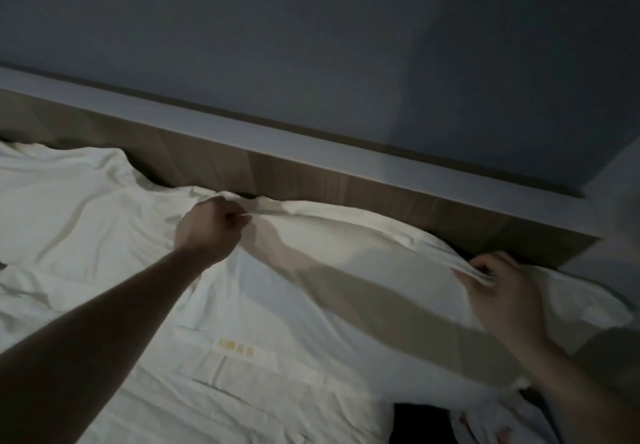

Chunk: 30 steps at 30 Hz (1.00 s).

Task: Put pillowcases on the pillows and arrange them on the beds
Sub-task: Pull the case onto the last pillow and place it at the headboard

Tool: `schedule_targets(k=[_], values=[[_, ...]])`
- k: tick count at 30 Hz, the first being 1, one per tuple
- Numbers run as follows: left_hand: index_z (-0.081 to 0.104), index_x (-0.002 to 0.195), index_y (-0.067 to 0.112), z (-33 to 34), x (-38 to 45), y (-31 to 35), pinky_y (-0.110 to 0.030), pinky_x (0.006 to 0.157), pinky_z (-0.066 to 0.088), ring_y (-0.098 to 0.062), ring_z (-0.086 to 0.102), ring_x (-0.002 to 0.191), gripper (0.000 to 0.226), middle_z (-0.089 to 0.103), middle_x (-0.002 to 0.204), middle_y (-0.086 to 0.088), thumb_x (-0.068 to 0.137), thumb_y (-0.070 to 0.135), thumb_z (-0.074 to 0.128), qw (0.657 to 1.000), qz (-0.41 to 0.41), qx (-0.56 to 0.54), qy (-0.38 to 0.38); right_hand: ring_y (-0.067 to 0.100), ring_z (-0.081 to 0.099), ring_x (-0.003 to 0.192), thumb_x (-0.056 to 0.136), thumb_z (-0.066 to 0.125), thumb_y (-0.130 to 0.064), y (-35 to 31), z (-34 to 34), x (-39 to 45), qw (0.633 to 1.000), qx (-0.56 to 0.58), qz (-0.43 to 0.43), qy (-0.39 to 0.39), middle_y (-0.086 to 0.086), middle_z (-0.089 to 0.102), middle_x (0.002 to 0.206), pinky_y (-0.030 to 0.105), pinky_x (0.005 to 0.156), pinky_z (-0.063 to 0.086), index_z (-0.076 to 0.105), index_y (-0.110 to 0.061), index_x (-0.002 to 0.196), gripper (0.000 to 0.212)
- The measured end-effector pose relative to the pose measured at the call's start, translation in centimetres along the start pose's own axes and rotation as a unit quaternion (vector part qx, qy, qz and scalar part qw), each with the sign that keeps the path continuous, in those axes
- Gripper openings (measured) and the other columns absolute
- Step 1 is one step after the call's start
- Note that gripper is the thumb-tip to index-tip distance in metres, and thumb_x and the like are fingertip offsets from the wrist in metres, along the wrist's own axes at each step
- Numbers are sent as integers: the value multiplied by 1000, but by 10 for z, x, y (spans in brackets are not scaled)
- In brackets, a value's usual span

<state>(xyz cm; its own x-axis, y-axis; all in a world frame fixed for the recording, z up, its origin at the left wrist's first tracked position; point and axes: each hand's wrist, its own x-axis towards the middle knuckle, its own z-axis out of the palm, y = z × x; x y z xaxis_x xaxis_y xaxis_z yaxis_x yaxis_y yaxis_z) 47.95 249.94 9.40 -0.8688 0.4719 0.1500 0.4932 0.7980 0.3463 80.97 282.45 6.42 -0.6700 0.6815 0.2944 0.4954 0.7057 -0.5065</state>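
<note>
A white pillow in its pillowcase (pixel 353 249) lies along the head of the bed, against the wooden headboard (pixel 311 180). My left hand (pixel 207 232) pinches the pillowcase's far left corner between thumb and fingers. My right hand (pixel 502 291) grips the bunched far right corner. The cloth is stretched between both hands. A second white pillow (pixel 69 208) lies to the left, rumpled. A yellow embroidered mark (pixel 237 352) shows on the white linen in front of me.
The room is dim. A grey wall (pixel 311 45) rises behind the headboard ledge. The white bed sheet (pixel 242 409) spreads below my arms. At the bottom right a dark gap (pixel 419 423) and some crumpled white cloth (pixel 485 426) sit beside the bed.
</note>
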Motion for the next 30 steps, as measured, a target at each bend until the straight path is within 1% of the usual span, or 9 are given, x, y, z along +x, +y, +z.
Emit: schedule_targets(k=[4, 8, 12, 14, 16, 19, 23, 26, 30], values=[[82, 86, 25, 10, 5, 7, -31, 80, 53, -27, 71, 97, 15, 77, 95, -1, 90, 38, 74, 996, -40, -62, -42, 22, 60, 63, 88, 76, -38, 3, 3, -2, 999, -12, 28, -29, -9, 62, 70, 41, 58, 49, 59, -27, 74, 25], [81, 88, 15, 12, 16, 1, -26, 83, 53, -23, 73, 94, 28, 77, 99, -4, 76, 40, 82, 990, -24, -138, -25, 18, 62, 63, 84, 47, -80, 8, 2, -2, 995, 4, 59, -79, -11, 64, 69, 41, 56, 50, 56, -27, 81, 54], [54, 136, 12, 12, 18, -18, -36, 99, 50, -21, 54, 112, 81, 45, 134, -5, 69, 37, 93, 963, -179, -202, -7, 28, 67, 97, 83, 74, -55, -15, 8, -1, 984, 37, 75, -160, -3, 68, 105, 43, 78, 53, 55, -29, 111, 42], [38, 153, 17, 22, 17, -29, -40, 87, 58, -28, 61, 118, 107, 47, 141, -2, 66, 43, 93, 949, -212, -224, -65, 26, 64, 114, 78, 83, -49, -32, 19, 2, 978, 36, 55, -196, -2, 66, 124, 39, 87, 52, 52, -29, 130, 64], [31, 160, 23, 32, 10, -34, -41, 79, 61, -36, 66, 115, 110, 52, 142, -2, 70, 45, 91, 945, -212, -207, -138, 25, 60, 125, 71, 83, -60, -51, 34, 6, 972, -11, 18, -234, -3, 62, 137, 37, 94, 50, 45, -33, 143, 87], [43, 155, 28, 43, 2, -38, -51, 98, 58, -38, 67, 117, 102, 60, 143, -8, 66, 61, 80, 950, -204, -182, -150, 23, 51, 137, 59, 79, -78, -74, 67, 14, 953, -90, -7, -289, -5, 53, 150, 42, 109, 43, 35, -33, 153, 113], [40, 157, 22, 37, -23, -24, -50, 109, 51, -33, 57, 132, 102, 50, 153, -9, 70, 47, 87, 939, -223, -236, -117, 28, 64, 118, 65, 74, -76, -97, 97, 18, 944, -172, 1, -282, 0, 69, 127, 42, 94, 48, 60, -27, 122, 76], [31, 161, 15, 33, -68, -13, -44, 111, 47, -34, 54, 135, 97, 31, 162, -12, 82, 26, 87, 915, -263, -291, -90, 32, 71, 105, 70, 80, -60, -104, 89, 10, 962, -56, 39, -266, 6, 77, 109, 37, 80, 55, 73, -20, 109, 57], [31, 160, 9, 34, -156, -18, -36, 111, 40, -36, 48, 140, 106, 29, 163, -16, 78, 47, 88, 853, -384, -335, -113, 17, 74, 94, 69, 92, -39, -109, 47, -29, 953, 150, 105, -240, -10, 77, 90, 36, 82, 59, 78, -17, 102, 42]])
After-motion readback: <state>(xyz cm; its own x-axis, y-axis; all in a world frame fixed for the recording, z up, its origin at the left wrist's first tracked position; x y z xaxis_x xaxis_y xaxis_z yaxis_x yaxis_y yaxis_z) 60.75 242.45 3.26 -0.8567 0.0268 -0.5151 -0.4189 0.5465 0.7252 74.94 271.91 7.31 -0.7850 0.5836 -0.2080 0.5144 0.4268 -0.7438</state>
